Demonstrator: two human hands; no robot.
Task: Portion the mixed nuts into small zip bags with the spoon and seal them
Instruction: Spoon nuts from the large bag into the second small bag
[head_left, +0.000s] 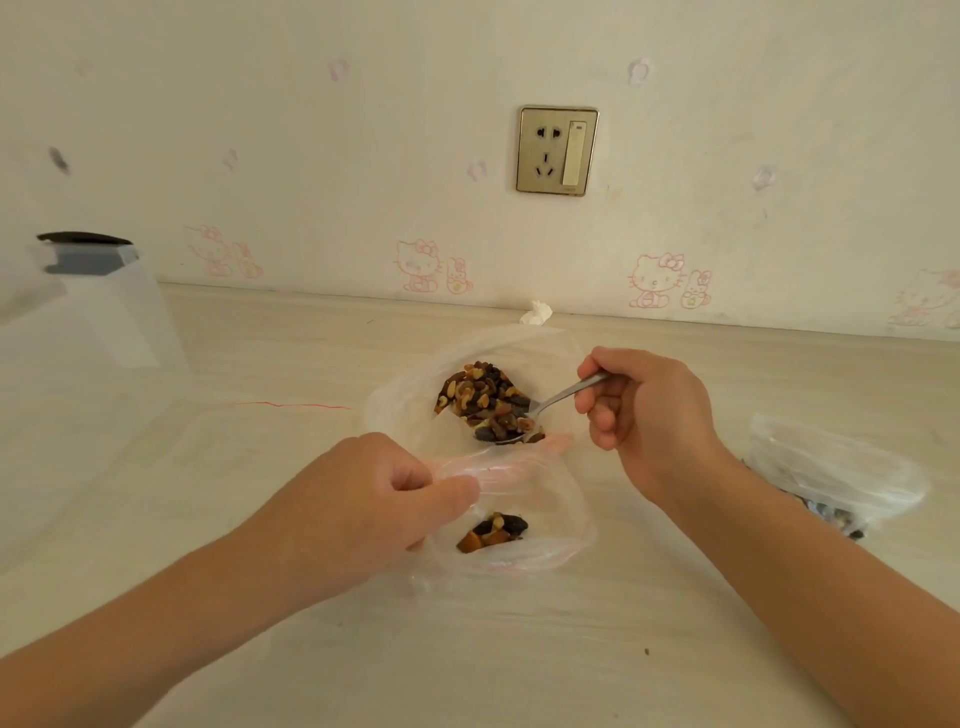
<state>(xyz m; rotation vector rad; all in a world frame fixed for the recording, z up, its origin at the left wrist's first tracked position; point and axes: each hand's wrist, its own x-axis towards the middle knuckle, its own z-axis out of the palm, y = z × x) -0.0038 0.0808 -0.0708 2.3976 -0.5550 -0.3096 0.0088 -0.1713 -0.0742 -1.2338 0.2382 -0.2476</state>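
Left hand (374, 499): the fingers (447, 493) and thumb are curled and pinch the upper rim of the small zip bag (540, 551), lifting its mouth open toward 12 o'clock. The bag lies on the counter (519, 649) just below frame centre. A small portion of nuts (492, 531) sits inside it.

Right hand (644, 410): the fingers are curled round the handle end of the spoon (558, 399). The handle runs from 2 o'clock down to 8 o'clock. The spoon bowl is loaded and rests at the near edge of the mixed nuts (483, 397).

The mixed nuts lie heaped in an open clear supply bag (400, 410), directly at 12 o'clock of the small zip bag and touching its rim.

At 3 o'clock of the frame, well apart, a filled bag (841, 478) lies on the counter. At 9 o'clock stands a clear container (88, 312) with a dark lid. A flat empty bag (291, 415) with a red seal line lies between the container and the supply bag. A wall socket (557, 150) is at 12 o'clock, with a crumpled tissue (536, 313) below it.
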